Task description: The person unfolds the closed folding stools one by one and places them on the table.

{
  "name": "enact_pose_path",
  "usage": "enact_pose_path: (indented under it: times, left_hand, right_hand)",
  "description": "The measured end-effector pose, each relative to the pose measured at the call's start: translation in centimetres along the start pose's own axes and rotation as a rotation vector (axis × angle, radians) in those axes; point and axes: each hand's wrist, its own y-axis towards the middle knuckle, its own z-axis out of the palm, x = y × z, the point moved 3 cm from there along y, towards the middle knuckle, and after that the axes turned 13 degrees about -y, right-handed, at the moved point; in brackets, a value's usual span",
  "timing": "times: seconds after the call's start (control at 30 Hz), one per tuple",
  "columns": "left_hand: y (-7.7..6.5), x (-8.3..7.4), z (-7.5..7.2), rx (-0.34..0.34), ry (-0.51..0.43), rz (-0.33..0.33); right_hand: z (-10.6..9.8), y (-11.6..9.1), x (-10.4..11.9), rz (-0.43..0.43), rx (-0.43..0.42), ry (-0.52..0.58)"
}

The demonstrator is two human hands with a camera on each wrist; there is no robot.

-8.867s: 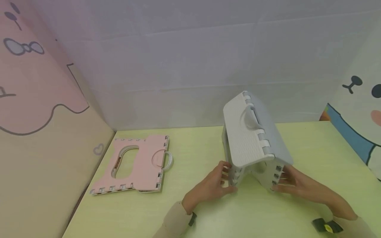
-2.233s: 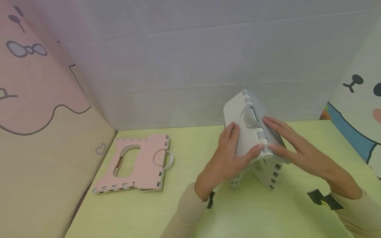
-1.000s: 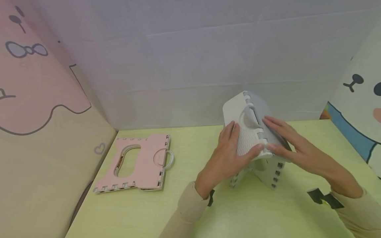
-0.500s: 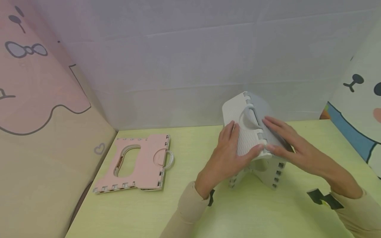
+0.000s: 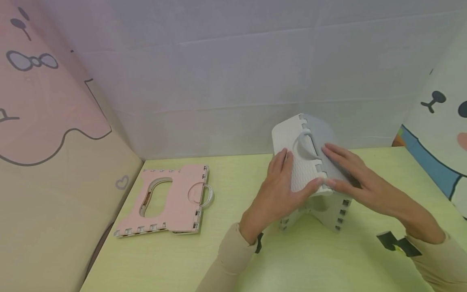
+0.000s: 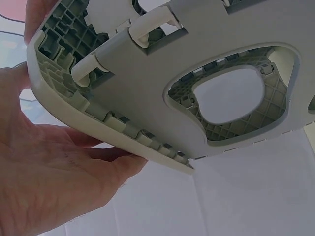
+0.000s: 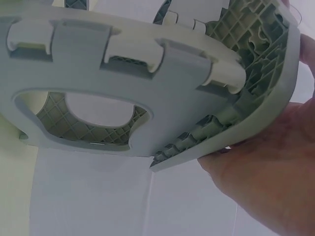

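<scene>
A white and grey folding step stool [image 5: 288, 134] stands half unfolded on its legs [image 5: 330, 209], its two top panels sloping down from the middle hinge like a roof. My left hand [image 5: 275, 192] rests on the white textured panel with fingers extended. On the grey panel lies my right hand [image 5: 370, 180], fingers also extended. Both thumbs meet at the hinge's near end, beside the carry handle [image 5: 304, 146]. In the left wrist view, the ribbed underside [image 6: 74, 34] and a leg panel with an oval hole [image 6: 197, 103] show. A similar leg panel [image 7: 83, 73] appears in the right wrist view.
A pink folding stool [image 5: 182, 198] lies folded flat at the left of the yellow-green table [image 5: 233, 251], its handle [image 5: 208, 196] toward the middle. A pale cloth wall [image 5: 226, 81] rises behind, with cartoon-printed panels [image 5: 54, 121] at the sides.
Since the oldest frame, both hands have moved from the stool's legs up onto its top panels. In the last second the panels have spread slightly flatter, and the legs a little farther apart.
</scene>
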Motion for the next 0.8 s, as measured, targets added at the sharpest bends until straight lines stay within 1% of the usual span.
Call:
enact_pose_path:
  times: [0.2,0.37,0.57,0.67,0.8]
  left_hand:
    - [-0.03,0.0,0.05,0.003,0.016,0.008]
    - [-0.03,-0.03,0.06,0.005,0.048,0.039]
    - [-0.06,-0.08,0.08,-0.005,0.123,0.088]
    - [-0.03,-0.14,0.07,-0.014,0.177,0.108]
    - [-0.01,-0.27,0.11,-0.036,0.262,0.136]
  right_hand:
    - [0.01,-0.07,-0.09,0.001,0.005,-0.021]
    - [-0.06,-0.14,-0.1,-0.002,0.02,-0.048]
    - [-0.04,-0.28,-0.18,0.001,0.039,-0.056]
    - [0.0,-0.3,-0.26,-0.002,0.047,-0.067]
    - [0.06,-0.21,-0.22,-0.011,0.044,-0.122]
